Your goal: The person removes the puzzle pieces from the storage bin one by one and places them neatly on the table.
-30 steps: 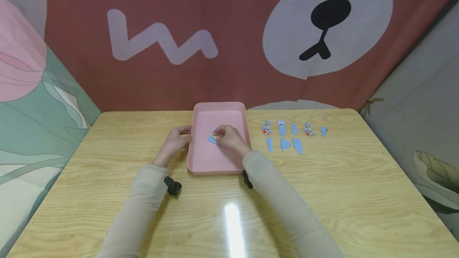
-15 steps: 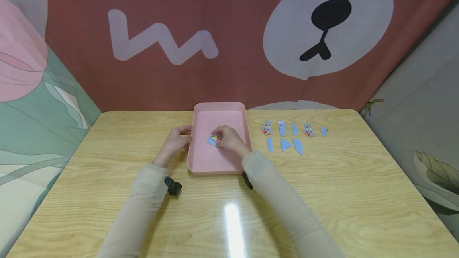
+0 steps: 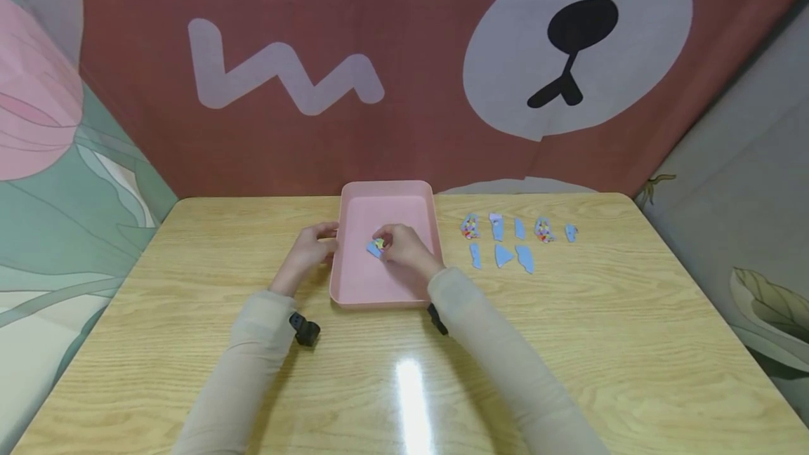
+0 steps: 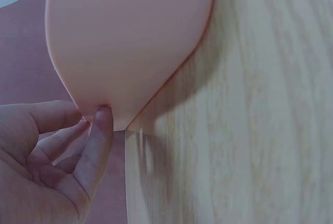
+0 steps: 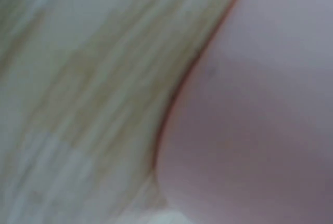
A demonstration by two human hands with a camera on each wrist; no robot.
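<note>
In the head view, a pink tray (image 3: pixel 344 286) lies on the table. My left hand (image 3: pixel 310 251) holds the tray's left side; the left wrist view shows a fingertip (image 4: pixel 104 117) against its outer wall and other fingers at its rim. My right hand (image 3: pixel 407 248) reaches inside the tray and pinches a small puzzle piece with yellow on it (image 3: pixel 380 243), partly hidden by the fingers. A blue puzzle piece (image 3: pixel 374 250) shows just below it; whether the two are joined is too small to tell. The right wrist view holds only blurred pink tray wall (image 5: pixel 250 120) and tabletop.
Right of the tray, several flat puzzle pieces lie in two rows, among them a multicoloured one (image 3: pixel 543 229), a blue triangular one (image 3: pixel 503 255) and a larger blue one (image 3: pixel 524 258). A red-brown printed cloth (image 3: pixel 417 139) stands behind the wooden table (image 3: pixel 569 343).
The blue piece by my right fingers has shifted and turned slightly, and the right hand has moved a touch nearer. My left hand keeps its place on the tray.
</note>
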